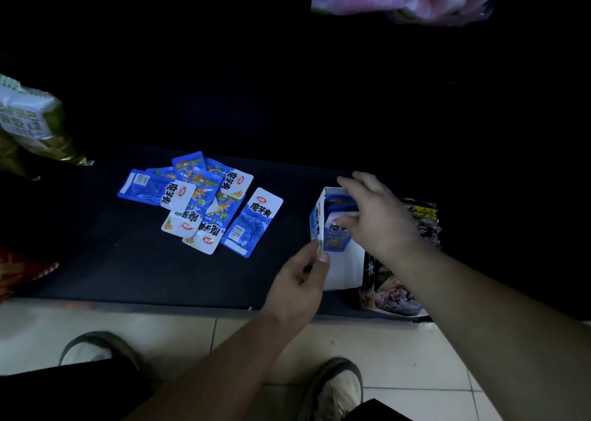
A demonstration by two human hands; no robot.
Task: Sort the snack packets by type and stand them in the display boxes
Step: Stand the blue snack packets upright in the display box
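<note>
1. Head view: left hand (300, 280) pinches the near corner of the blue display box (345, 270); right hand (377, 215) has its fingers extended, thumb touching a standing packet (335, 240) beneath them
2. Progress: early by my judgement; a heap of loose blue packets (198, 203) lies well left of both hands' fingers, not yet boxed

The light was poor. A low counter (128, 260) with a black top ran across in front of me, and everything behind it sank into darkness. Before it the floor (399, 350) was tiled in a pale colour, with thin grey grout lines (213, 337), and caught most of the light.
</note>
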